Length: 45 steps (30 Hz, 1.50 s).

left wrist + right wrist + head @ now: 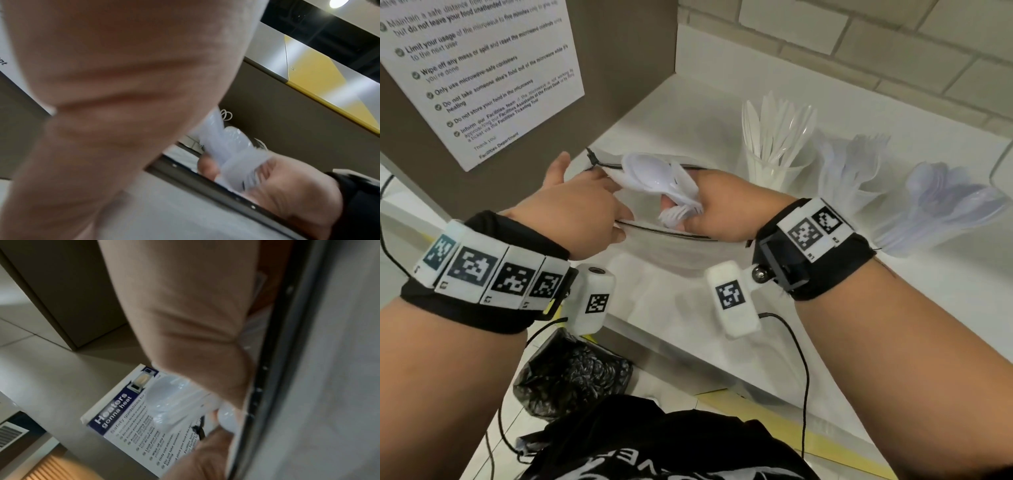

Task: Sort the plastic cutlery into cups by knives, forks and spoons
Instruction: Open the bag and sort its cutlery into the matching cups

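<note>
Wrist views blurred, right hand [717, 212] grips cutlery bundle [671, 186], fingertips hidden

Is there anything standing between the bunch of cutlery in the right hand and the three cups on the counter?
Nothing visible. The right hand grips the cutlery bunch above the bag; the cups stand to its right across bare counter.

White counter [722, 113], zip pouch [671, 250] (open), three clear cups [774, 168] of cutlery
</note>
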### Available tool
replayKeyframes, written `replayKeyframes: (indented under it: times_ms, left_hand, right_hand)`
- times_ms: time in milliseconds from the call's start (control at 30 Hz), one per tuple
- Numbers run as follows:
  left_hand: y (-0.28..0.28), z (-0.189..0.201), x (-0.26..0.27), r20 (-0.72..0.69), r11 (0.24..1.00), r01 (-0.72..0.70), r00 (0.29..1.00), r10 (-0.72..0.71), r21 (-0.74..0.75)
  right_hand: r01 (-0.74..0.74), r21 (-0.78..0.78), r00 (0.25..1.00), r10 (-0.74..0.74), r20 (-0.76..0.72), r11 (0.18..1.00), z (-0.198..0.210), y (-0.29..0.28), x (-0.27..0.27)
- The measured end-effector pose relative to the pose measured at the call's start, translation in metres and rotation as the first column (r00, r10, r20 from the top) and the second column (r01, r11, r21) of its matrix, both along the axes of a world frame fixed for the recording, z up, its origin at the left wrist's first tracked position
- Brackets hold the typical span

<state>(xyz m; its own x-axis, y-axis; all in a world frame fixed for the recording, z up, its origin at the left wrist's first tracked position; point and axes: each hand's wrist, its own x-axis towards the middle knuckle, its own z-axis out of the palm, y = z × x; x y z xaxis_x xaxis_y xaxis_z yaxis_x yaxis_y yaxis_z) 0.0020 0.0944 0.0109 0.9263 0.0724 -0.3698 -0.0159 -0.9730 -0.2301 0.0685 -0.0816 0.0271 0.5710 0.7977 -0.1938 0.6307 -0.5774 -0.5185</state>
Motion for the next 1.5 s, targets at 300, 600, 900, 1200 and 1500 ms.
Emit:
replayKeyframes:
  times_ms: [300,600,900,1200,1500]
  left_hand:
    - [-0.017,-0.007,-0.018,0.052,0.993,0.094,0.995,-0.09,-0.071]
    - [-0.021,0.02,-0.019,0.064,0.962,0.079,0.996,-0.064,-0.261]
    - [-0.003,0.013,0.021,0.078,0.98,-0.197,0.977,0.197,-0.006]
    - [-0.03,0.052,-0.003,0.563,0.835,0.133,0.792,0.234,-0.534]
    - [-0.097,0.019,0.013,-0.342,-0.29,-0.354,0.935,-0.093,-0.889]
  right_hand:
    - [0.289,0.553,0.95,-0.163,-0.266,0.782,0.01,-0.01,0.002]
    - [0.499,0.786,0.811,0.124,-0.572,0.365,0.025,-0.021,0.012]
    - [0.571,0.821,0.785,0.274,-0.556,0.03,0.068,-0.061,0.022]
    - [0.685,0.727,0.708,0.195,-0.679,0.048,0.038,-0.094,0.018]
    - [0.773,0.631,0.593,0.277,-0.756,0.064,0.029,-0.086,0.008]
